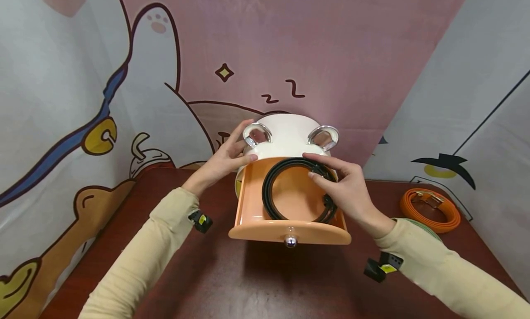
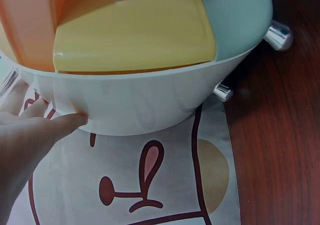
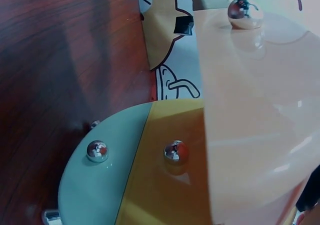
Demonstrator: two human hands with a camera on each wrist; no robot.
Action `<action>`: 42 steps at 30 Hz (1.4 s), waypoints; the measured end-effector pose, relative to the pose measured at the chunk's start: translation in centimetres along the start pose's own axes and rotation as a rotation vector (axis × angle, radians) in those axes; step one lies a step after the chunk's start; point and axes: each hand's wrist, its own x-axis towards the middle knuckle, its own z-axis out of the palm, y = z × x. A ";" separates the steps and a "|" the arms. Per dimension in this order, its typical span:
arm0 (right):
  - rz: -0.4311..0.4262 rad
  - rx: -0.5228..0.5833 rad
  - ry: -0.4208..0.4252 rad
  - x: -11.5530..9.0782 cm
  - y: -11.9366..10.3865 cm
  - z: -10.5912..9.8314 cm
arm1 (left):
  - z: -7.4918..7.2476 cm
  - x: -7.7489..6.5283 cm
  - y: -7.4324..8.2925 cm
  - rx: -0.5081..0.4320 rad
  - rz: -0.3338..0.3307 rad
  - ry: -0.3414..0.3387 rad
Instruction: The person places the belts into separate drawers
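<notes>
A small white cabinet [image 1: 285, 135] with two silver ear-shaped loops stands on the table. Its top orange drawer [image 1: 254, 202] is pulled out, and a coiled black belt [image 1: 267, 190] lies inside. My right hand [image 1: 352, 188] pinches the belt at the coil's upper right, thumb over the strap and index finger reaching the cabinet's edge. On the opposite side, my left hand [image 1: 223, 160] rests against the cabinet beside the left ear loop. In the left wrist view, its thumb [image 2: 70, 123] touches the white side wall [image 2: 135, 105], fingers spread.
An orange belt [image 1: 439, 226] lies coiled at the table's right, with a pale green strap [image 1: 422, 227] partly behind the sleeve. Below the orange drawer are a yellow drawer [image 3: 165, 195] and a green drawer [image 3: 100, 185] with silver knobs. A printed cloth [image 1: 310, 43] hangs behind.
</notes>
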 end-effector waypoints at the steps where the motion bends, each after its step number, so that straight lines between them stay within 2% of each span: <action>1: -0.010 -0.025 0.003 0.0 0.0 0.1 | 0.0 0.0 0.0 0.000 0.000 0.002; 10: -0.037 -0.225 0.004 0.0 0.5 0.5 | 0.0 0.0 -0.1 -0.007 0.009 -0.003; 16: -0.056 -0.242 0.007 0.1 0.8 0.6 | 0.0 0.0 0.0 -0.018 0.009 -0.006; 23: -0.167 -0.287 0.023 0.8 1.5 0.8 | 0.1 0.0 0.0 -0.040 0.015 -0.006; 28: -0.140 -0.341 0.089 1.6 1.8 0.3 | 0.1 0.0 -0.1 -0.057 0.018 -0.012; 35: -0.047 -0.297 0.096 1.7 1.9 -0.3 | 0.1 0.1 -0.1 -0.050 0.021 -0.011; 42: -0.074 -0.214 0.088 0.8 0.7 -1.0 | -0.1 0.1 -0.2 -0.048 0.013 -0.003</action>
